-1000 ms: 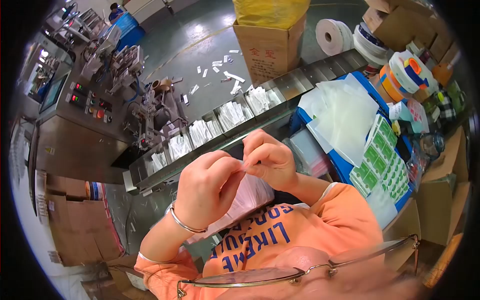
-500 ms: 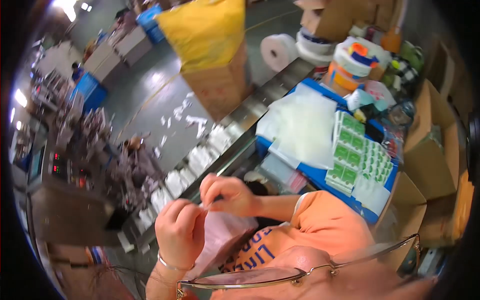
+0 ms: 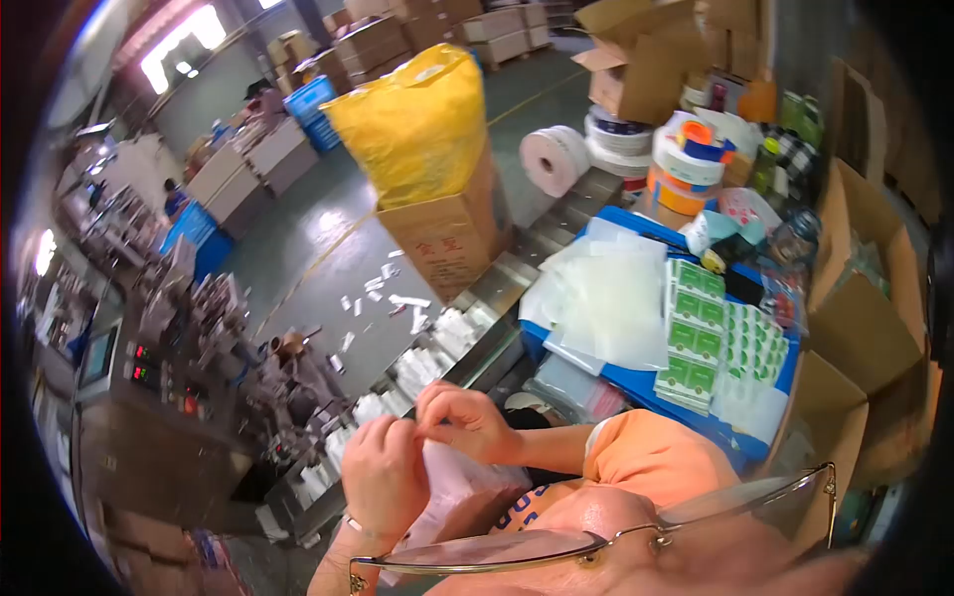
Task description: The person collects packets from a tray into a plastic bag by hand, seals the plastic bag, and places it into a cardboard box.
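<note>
My left hand [image 3: 385, 479], with a bracelet at the wrist, is closed, its fingertips pinched together. My right hand [image 3: 462, 422] is closed too, thumb and index finger touching the fingertips of the left. Whatever lies between the fingertips is too small or hidden to make out. Below both hands a pale pink, plastic-like bundle [image 3: 459, 482] rests against my body. Just beyond them runs a metal channel [image 3: 502, 288] with piles of narrow white packets [image 3: 422, 368].
On the right, a blue table [image 3: 621, 377] carries translucent sheets [image 3: 606, 298] and green-printed sticker sheets [image 3: 693, 333]. A control cabinet [image 3: 149, 437] stands left. Ahead are a carton [image 3: 442, 238] with a yellow bag [image 3: 417, 129] and white rolls [image 3: 555, 161]. Open cartons [image 3: 865, 318] stand far right.
The view has turned up and to the right, showing more of the room. Both hands appear lower and further left in the picture, still pinched together.
</note>
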Tool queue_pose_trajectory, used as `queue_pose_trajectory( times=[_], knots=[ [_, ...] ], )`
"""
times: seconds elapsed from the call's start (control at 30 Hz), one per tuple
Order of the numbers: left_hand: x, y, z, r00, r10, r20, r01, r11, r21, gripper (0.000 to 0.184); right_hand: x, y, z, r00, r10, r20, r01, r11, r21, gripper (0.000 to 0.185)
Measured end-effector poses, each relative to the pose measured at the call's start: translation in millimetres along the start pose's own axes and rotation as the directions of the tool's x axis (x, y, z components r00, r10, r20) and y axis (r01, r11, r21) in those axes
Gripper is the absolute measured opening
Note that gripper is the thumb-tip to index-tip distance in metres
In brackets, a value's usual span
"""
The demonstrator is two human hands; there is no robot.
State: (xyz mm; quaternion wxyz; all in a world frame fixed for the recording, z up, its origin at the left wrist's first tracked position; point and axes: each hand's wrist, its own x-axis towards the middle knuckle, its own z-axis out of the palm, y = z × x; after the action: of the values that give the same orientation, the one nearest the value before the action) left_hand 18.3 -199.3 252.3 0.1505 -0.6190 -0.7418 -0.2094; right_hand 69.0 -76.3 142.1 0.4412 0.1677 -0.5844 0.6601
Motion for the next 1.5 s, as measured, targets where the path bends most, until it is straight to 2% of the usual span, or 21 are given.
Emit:
queue_pose_trajectory(
  times=[0.03, 0.1, 0.17, 0.23, 0.3, 0.37, 0.4, 0.47, 0.5, 0.67, 0.77, 0.9, 0.97, 1.0, 1.03, 1.07, 1.13, 1.2, 1.3, 1.37, 1.5],
  knots=[
    [-1, 1, 1, 1.000, -0.002, 0.004, 0.001, 1.000, 0.001, 0.008, -1, -3, 2, 0.999, 0.042, -0.030, -0.042, 0.999, -0.001, 0.008],
    [-5, -3, 2, 1.000, -0.016, 0.019, 0.016, 1.000, -0.001, 0.007, -3, 0, 4, 0.998, 0.011, -0.067, -0.014, 0.999, -0.051, 0.009],
    [-10, -4, -8, 0.993, -0.057, 0.108, 0.059, 0.998, -0.016, 0.010, -5, 1, 7, 0.989, 0.072, -0.126, -0.074, 0.997, -0.008, 0.010],
    [-18, -12, -3, 0.997, -0.040, 0.070, 0.041, 0.999, -0.014, 0.011, -1, 0, 9, 0.991, 0.117, -0.065, -0.111, 0.990, 0.088, 0.010],
    [-20, -13, -2, 1.000, -0.007, 0.021, 0.007, 1.000, -0.027, 0.013, 0, 3, 9, 0.985, 0.156, 0.074, -0.162, 0.984, 0.075, 0.010],
    [-23, -14, 1, 1.000, -0.010, -0.026, 0.010, 1.000, 0.006, 0.014, 4, 0, 11, 0.985, 0.156, 0.079, -0.164, 0.980, 0.111, 0.012],
    [-24, -16, 0, 1.000, -0.014, -0.011, 0.014, 1.000, -0.009, 0.014, 3, 5, 10, 0.991, 0.108, 0.081, -0.114, 0.991, 0.069, 0.014],
    [-27, -16, -5, 0.997, -0.071, 0.029, 0.072, 0.997, -0.029, 0.013, 4, 10, 9, 0.997, 0.067, 0.034, -0.072, 0.986, 0.148, 0.015],
    [-31, -19, -2, 0.997, -0.073, 0.038, 0.074, 0.997, -0.006, 0.014, 4, 8, 11, 0.991, 0.129, -0.025, -0.120, 0.969, 0.215, 0.017],
    [-37, -20, 2, 0.998, -0.041, -0.047, 0.042, 0.999, 0.028, 0.015, 9, 9, 11, 0.974, 0.153, 0.169, -0.187, 0.960, 0.207, 0.017],
    [-43, -22, -2, 0.993, -0.116, 0.025, 0.116, 0.993, 0.012, 0.014, 8, 12, 8, 0.989, 0.121, 0.082, -0.133, 0.975, 0.177, 0.015],
    [-49, -22, -1, 0.994, -0.102, -0.023, 0.103, 0.994, 0.040, 0.013, 6, 16, 9, 0.986, 0.134, 0.100, -0.152, 0.967, 0.206, 0.015],
    [-53, -25, -2, 0.990, -0.133, -0.055, 0.134, 0.991, 0.013, 0.013, 6, 18, 6, 0.992, 0.117, 0.038, -0.122, 0.976, 0.180, 0.018],
    [-58, -26, -1, 0.988, -0.147, -0.057, 0.149, 0.988, 0.042, 0.013, 5, 15, 4, 0.977, 0.212, -0.007, -0.207, 0.960, 0.189, 0.020],
    [-62, -26, 1, 0.986, -0.155, -0.053, 0.159, 0.985, 0.065, 0.013, 2, 20, 3, 0.984, 0.169, -0.059, -0.162, 0.981, 0.107, 0.020],
    [-63, -25, 0, 0.986, -0.162, -0.045, 0.166, 0.980, 0.106, 0.012, 1, 17, 4, 0.976, 0.214, -0.032, -0.205, 0.963, 0.176, 0.022],
    [-66, -25, 0, 0.978, -0.195, -0.068, 0.197, 0.980, 0.027, 0.012, 2, 17, 4, 0.978, 0.208, -0.033, -0.196, 0.956, 0.216, 0.022],
    [-70, -27, -2, 0.969, -0.240, -0.054, 0.243, 0.969, 0.048, 0.011, 2, 17, -2, 0.971, 0.239, -0.020, -0.230, 0.951, 0.207, 0.018],
    [-73, -24, -9, 0.976, -0.214, -0.043, 0.216, 0.975, 0.045, 0.011, -2, 16, -4, 0.954, 0.301, 0.015, -0.295, 0.922, 0.252, 0.019],
    [-75, -26, -9, 0.981, -0.186, -0.058, 0.188, 0.982, 0.021, 0.011, -1, 16, -8, 0.952, 0.305, -0.008, -0.293, 0.922, 0.255, 0.017],
    [-83, -26, -11, 0.975, -0.214, -0.051, 0.218, 0.971, 0.102, 0.010, -3, 21, -10, 0.966, 0.254, -0.039, -0.230, 0.921, 0.316, 0.018]
  ],
)
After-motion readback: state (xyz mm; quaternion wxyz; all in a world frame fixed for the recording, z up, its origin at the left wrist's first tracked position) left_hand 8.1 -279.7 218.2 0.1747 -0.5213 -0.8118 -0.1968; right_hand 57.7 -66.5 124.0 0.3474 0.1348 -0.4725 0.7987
